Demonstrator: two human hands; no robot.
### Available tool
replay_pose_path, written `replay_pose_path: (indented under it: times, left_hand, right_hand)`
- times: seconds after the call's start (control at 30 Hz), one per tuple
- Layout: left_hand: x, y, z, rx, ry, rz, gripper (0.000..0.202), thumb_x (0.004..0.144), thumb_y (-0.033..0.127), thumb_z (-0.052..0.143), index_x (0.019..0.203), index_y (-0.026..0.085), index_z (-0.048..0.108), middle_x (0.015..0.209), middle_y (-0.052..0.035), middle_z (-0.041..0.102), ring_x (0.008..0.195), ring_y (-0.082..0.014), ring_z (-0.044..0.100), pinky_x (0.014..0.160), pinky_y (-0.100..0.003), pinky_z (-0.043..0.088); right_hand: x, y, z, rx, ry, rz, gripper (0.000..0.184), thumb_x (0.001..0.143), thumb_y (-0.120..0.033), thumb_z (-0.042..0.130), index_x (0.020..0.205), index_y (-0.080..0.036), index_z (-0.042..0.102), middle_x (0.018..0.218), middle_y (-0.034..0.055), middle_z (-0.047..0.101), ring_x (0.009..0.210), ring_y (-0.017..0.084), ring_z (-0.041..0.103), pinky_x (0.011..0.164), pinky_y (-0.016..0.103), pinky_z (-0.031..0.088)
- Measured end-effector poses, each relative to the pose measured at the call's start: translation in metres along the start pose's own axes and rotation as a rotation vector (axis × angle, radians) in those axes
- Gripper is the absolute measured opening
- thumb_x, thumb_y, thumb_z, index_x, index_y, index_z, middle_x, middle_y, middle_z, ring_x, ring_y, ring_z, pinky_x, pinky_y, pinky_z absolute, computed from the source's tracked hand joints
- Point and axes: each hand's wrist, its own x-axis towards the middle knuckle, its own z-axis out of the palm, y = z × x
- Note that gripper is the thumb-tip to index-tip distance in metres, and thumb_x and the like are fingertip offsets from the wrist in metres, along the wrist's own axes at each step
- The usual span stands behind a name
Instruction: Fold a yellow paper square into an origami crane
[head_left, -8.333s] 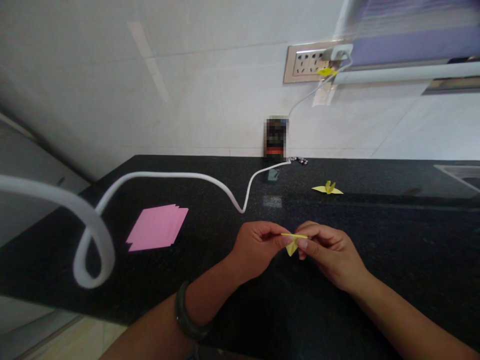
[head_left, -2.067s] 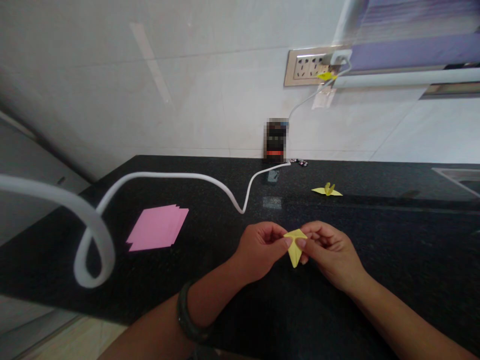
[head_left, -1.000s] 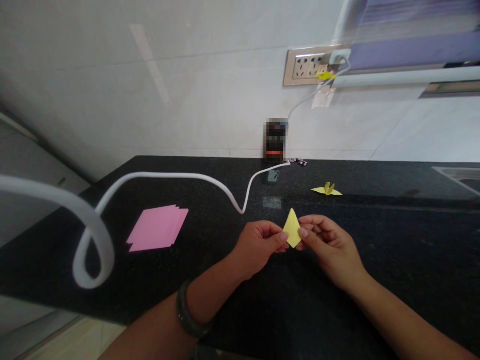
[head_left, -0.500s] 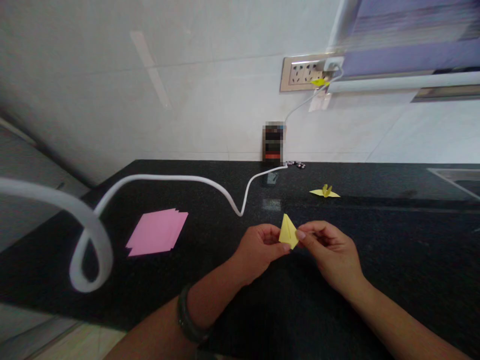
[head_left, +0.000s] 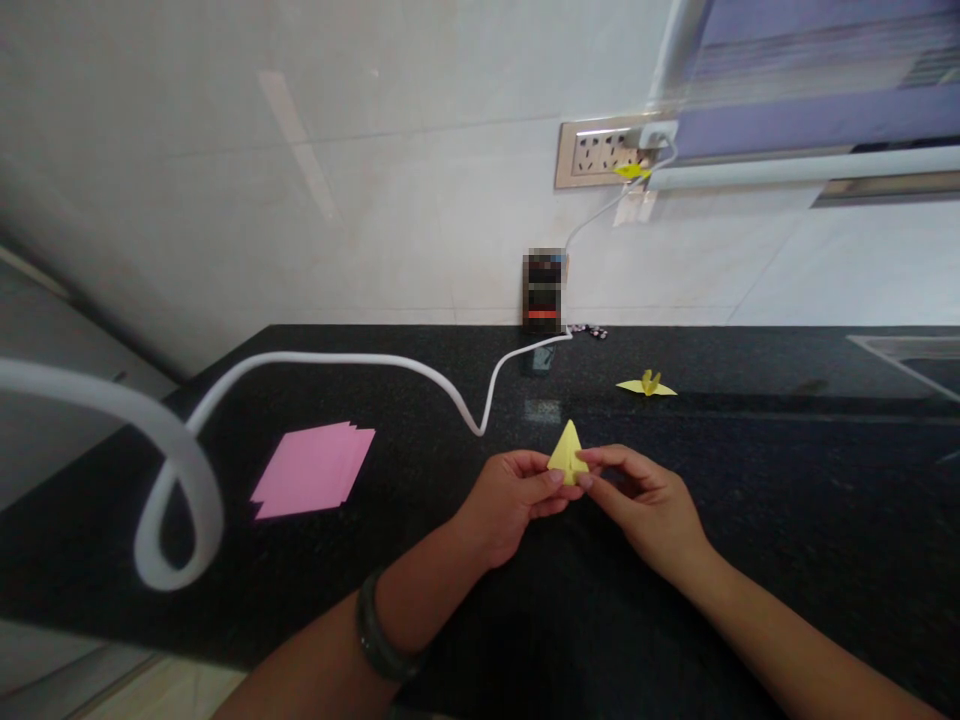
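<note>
A small yellow folded paper is held up above the dark counter, its point upward and its lower edge between my two hands. My left hand pinches its lower left side, thumb in front and fingers behind. On the lower right, my right hand grips the paper between thumb and index finger. Beyond my right hand, a yellow paper crane rests on the counter with its wings spread. The fingers hide the back of the folded paper.
Pink paper sheets lie stacked at left on the black counter. A thick white cable loops across the left side. A phone-like device leans on the wall under a socket panel. A sink edge shows at right.
The folded paper has turned in my hands, and its lower edge now looks wider and flatter. My right fingers have shifted onto its lower right part.
</note>
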Motion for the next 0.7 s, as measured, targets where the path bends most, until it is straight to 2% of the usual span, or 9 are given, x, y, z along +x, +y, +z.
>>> replay_pose_path:
  times: [0.23, 0.37, 0.5, 0.7]
  left_hand:
    - [-0.0009, 0.0015, 0.0025, -0.023, -0.029, 0.012, 0.021, 0.069, 0.026, 0.06, 0.082, 0.009, 0.061, 0.082, -0.008, 0.063, 0.076, -0.0113, 0.058, 0.071, -0.022, 0.043]
    - [-0.0023, 0.0003, 0.0051, -0.026, -0.073, -0.004, 0.022, 0.073, 0.025, 0.056, 0.086, 0.008, 0.062, 0.08, -0.0082, 0.063, 0.073, -0.0098, 0.058, 0.074, -0.023, 0.043]
    - [-0.0017, -0.0021, 0.005, -0.057, -0.074, -0.013, 0.021, 0.074, 0.025, 0.055, 0.085, 0.008, 0.061, 0.084, -0.0101, 0.063, 0.076, -0.0115, 0.059, 0.075, -0.024, 0.043]
    - [-0.0008, -0.0022, 0.0032, -0.033, -0.067, 0.005, 0.025, 0.074, 0.026, 0.055, 0.093, 0.011, 0.06, 0.095, -0.0108, 0.062, 0.078, -0.0127, 0.06, 0.071, -0.022, 0.043]
  right_hand:
    - [-0.0012, -0.0028, 0.0022, -0.098, -0.004, -0.016, 0.023, 0.068, -0.027, 0.061, 0.088, -0.019, 0.057, 0.077, 0.003, 0.059, 0.064, 0.014, 0.057, 0.054, 0.025, 0.048]
    - [-0.0017, -0.0042, 0.0044, -0.176, 0.06, -0.061, 0.023, 0.068, -0.025, 0.06, 0.09, -0.02, 0.054, 0.081, 0.0032, 0.058, 0.07, 0.015, 0.057, 0.057, 0.026, 0.049]
    - [-0.0028, -0.0028, 0.0033, -0.146, 0.059, -0.056, 0.025, 0.072, -0.026, 0.057, 0.096, -0.021, 0.052, 0.086, 0.0049, 0.059, 0.075, 0.017, 0.057, 0.062, 0.029, 0.05]
    - [-0.004, 0.002, 0.0001, -0.027, 0.074, -0.04, 0.024, 0.078, -0.026, 0.049, 0.101, -0.02, 0.05, 0.089, 0.0066, 0.061, 0.079, 0.017, 0.059, 0.068, 0.03, 0.048]
